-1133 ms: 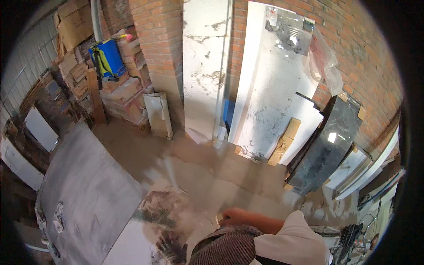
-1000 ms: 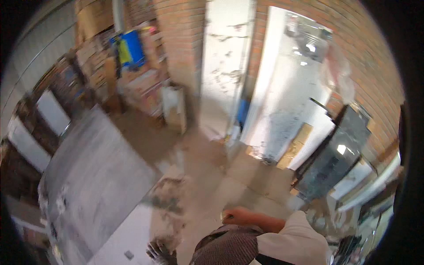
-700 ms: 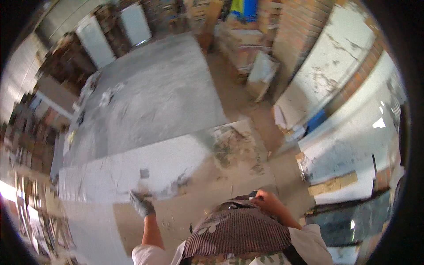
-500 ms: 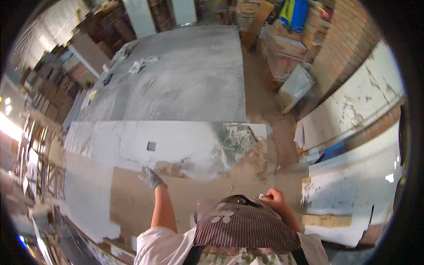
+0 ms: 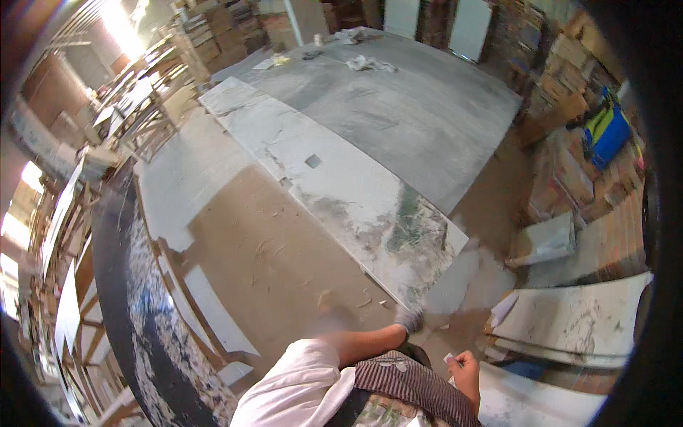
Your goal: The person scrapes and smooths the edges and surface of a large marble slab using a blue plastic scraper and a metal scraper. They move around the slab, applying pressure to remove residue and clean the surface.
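A long white stone slab (image 5: pixel 341 192) with grey veining and a green-and-brown patch at its right end runs slantwise across the view. It has a small square cut-out. My left hand (image 5: pixel 410 320), in a grey glove, is at the slab's near right end, by its corner; its fingers are smeared by motion, and whether it touches the stone is unclear. Close to my striped apron (image 5: pixel 405 381), my bare right hand (image 5: pixel 465 371) is closed, pinching a small white piece (image 5: pixel 448 358) whose kind I cannot make out.
Behind the slab lies a large grey tabletop (image 5: pixel 427 128) with a crumpled white cloth (image 5: pixel 370 64). At right, more slabs (image 5: pixel 569 320) lean by stacked boxes and a blue-and-yellow bag (image 5: pixel 608 135). A black-and-white slab (image 5: pixel 153 320) stands at left, above dusty brown floor (image 5: pixel 249 235).
My view has swung left, so the slab now lies slantwise. My left hand has gone from the slab's front edge to its right end. My right hand stays near the apron with the white piece.
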A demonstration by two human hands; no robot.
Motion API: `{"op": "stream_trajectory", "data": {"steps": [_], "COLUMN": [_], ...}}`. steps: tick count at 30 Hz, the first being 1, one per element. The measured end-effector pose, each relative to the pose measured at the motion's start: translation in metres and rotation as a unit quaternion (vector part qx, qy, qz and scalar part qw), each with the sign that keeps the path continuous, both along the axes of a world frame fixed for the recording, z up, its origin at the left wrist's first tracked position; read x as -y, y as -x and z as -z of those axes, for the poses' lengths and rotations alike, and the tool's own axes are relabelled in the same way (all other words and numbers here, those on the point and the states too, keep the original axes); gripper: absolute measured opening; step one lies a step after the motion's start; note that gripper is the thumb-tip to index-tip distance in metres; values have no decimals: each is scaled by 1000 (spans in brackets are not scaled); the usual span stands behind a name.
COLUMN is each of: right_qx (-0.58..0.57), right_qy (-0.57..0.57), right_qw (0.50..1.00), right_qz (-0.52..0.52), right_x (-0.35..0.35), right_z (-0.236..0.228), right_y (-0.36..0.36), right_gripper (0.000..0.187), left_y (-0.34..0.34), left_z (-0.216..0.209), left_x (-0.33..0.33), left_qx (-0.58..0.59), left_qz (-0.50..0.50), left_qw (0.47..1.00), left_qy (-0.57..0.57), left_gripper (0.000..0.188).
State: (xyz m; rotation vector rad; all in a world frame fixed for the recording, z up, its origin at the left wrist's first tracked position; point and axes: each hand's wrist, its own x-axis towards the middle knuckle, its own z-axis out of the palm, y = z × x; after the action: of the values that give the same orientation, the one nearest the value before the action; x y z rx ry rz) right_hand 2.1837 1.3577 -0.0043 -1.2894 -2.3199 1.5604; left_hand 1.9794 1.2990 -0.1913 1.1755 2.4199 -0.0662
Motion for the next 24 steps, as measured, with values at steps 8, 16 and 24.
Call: {"op": "stream_trajectory", "data": {"steps": [8, 16, 24], "right_qx": [-88, -169, -217], "right_qy": [-82, 26, 3], "right_qw": [992, 984, 969], "right_qz": [-41, -59, -120], "right_x": [-17, -11, 19], "right_z": [-17, 33, 85], "right_y": [52, 114, 251], "right_gripper": [23, 21, 13], "left_y": [2, 119, 237], "left_z": [-126, -124, -112], "left_x": [27, 87, 169], "left_qx": [300, 162, 127], "left_qz": [173, -137, -346], "left_qw": [865, 887, 828], "left_qy": [-365, -410, -422], "left_gripper": [26, 30, 58]}}
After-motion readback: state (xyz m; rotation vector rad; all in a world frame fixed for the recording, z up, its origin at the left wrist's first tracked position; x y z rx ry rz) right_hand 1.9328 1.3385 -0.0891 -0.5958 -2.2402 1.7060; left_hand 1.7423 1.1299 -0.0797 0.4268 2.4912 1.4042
